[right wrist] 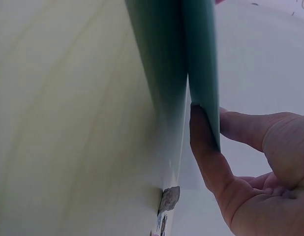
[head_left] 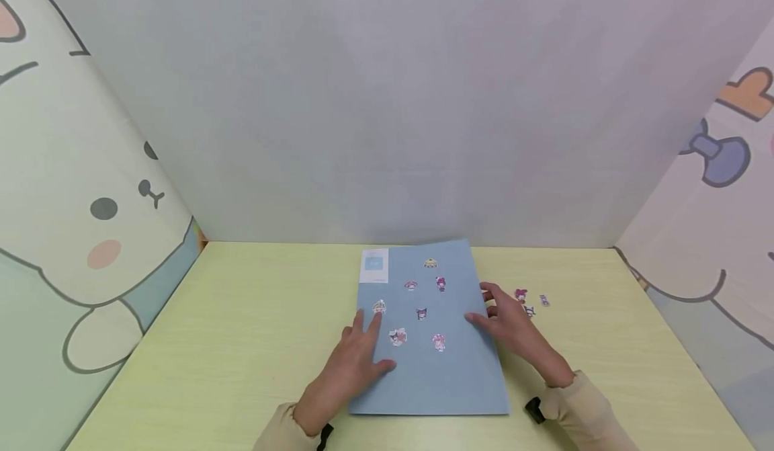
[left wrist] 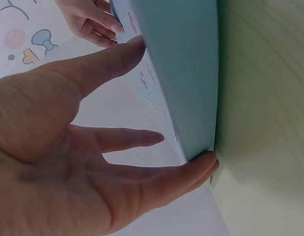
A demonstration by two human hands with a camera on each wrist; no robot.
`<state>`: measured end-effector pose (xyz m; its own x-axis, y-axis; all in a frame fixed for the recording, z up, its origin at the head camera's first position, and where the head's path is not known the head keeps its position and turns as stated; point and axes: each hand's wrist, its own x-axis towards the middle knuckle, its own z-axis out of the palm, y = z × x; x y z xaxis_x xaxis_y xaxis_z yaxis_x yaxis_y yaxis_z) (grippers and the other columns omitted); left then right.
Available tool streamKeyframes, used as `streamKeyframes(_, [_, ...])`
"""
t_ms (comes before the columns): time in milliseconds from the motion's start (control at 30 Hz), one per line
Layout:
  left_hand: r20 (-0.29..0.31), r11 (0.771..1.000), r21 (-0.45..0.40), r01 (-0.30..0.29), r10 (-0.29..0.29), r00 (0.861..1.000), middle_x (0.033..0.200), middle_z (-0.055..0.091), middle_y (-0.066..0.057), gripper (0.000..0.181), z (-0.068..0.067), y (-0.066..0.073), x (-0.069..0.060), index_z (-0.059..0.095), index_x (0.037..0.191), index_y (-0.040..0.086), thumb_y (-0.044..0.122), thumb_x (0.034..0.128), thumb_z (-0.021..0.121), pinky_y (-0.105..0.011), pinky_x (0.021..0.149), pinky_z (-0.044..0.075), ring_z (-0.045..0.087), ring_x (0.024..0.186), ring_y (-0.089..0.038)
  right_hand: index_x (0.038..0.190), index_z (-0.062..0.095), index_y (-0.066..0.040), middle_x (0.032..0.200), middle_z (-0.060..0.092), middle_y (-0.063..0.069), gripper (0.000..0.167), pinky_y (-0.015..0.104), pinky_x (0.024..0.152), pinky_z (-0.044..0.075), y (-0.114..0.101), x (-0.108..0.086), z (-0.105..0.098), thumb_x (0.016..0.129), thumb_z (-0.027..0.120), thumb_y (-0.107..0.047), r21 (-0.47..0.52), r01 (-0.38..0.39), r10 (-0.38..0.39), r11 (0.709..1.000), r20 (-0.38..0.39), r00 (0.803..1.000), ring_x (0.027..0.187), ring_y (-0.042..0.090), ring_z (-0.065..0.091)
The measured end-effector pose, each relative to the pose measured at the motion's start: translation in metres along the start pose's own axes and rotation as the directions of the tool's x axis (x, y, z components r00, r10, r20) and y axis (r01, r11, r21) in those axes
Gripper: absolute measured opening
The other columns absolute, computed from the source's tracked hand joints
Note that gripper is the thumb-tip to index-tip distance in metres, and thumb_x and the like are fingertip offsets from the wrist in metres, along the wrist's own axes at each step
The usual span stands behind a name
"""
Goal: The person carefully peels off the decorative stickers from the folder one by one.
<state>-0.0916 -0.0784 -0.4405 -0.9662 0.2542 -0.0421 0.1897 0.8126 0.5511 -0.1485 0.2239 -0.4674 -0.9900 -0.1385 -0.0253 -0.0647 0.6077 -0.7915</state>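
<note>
Pale grey backdrop [head_left: 387, 101] w/ soft creases rises behind a yellow-green wood-grain table [head_left: 242, 343]; cartoon-print panels [head_left: 66, 162] slant in at both sides. Blue folder [head_left: 435, 384], a tall rectangle, sits mid-table, far edge close to backdrop, near edge toward the person. Table runs wide on its L; on its R, a few loose stickers [head_left: 521, 295] lie near the folder's edge, just past the R hand [head_left: 510, 323]. Hands are apart, one per long edge. R hand pinches the cover's R edge, thumb on top, fingers under; R wrist view has that edge raised, narrow dark wedge btwn it & the layer below. L hand [head_left: 353, 363] is spread at the L edge, fingers extended, thumb on cover, lower fingertips against the spine side per L wrist view. Folder looks smooth, matte, w/ a thick flat spine; card or plastic, can't tell. Front carries a white label [head_left: 374, 277] w/ lt-blue square, top L corner, plus seven small cut-out character stickers [head_left: 421, 314], irregular outlines, mostly pink, purple & white, one w/ yellow. Sleeves [head_left: 589, 407] are cream, puffy cloth; blk strap bits [head_left: 535, 410] show by both wrists.
</note>
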Motion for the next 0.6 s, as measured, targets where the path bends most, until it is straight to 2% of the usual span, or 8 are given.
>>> streamKeyframes(167, [0.029,0.995,0.091,-0.040,0.037,0.999,0.155,0.034,-0.036,0.080,0.001,-0.001,0.000,0.045,0.148,-0.009,0.027,0.0872,0.084,-0.058,0.085,0.054,0.050,0.119,-0.053,0.146,0.040,0.009,0.125,0.059,0.025,0.068,0.043,0.080,0.060,0.000,0.000,0.000,0.093,0.077,-0.012,-0.016,-0.013,0.013,1.000,0.008,1.000,0.098,0.032,0.069])
streamKeyframes(300, [0.054,0.981,0.176,-0.081,0.072,0.996,0.154,0.033,-0.036,0.078,0.004,-0.002,-0.002,0.045,0.147,-0.010,0.034,0.0918,0.078,-0.057,0.082,0.056,0.050,0.119,-0.054,0.146,0.040,0.010,0.123,0.060,0.024,0.069,0.041,0.077,0.060,0.001,-0.001,0.000,0.093,0.078,-0.013,-0.024,-0.011,0.011,1.000,0.016,1.000,0.096,0.029,0.067])
streamKeyframes(467, [0.083,0.953,0.275,-0.125,0.106,0.991,0.155,0.030,-0.039,0.080,0.008,-0.003,-0.005,0.043,0.149,-0.008,0.044,0.0951,0.071,-0.056,0.088,0.055,0.048,0.123,-0.056,0.146,0.041,0.012,0.122,0.061,0.023,0.069,0.039,0.075,0.059,0.003,0.000,0.000,0.093,0.077,-0.014,-0.035,-0.010,0.011,0.999,0.031,0.999,0.094,0.027,0.065])
streamKeyframes(600, [0.082,0.938,0.317,-0.143,0.123,0.989,0.153,0.029,-0.041,0.082,0.011,-0.006,-0.006,0.043,0.149,-0.008,0.047,0.0947,0.070,-0.058,0.093,0.051,0.047,0.125,-0.056,0.145,0.042,0.013,0.121,0.061,0.022,0.068,0.038,0.074,0.059,0.003,-0.001,0.000,0.093,0.077,-0.014,-0.057,-0.013,0.015,0.998,0.045,0.999,0.094,0.027,0.065])
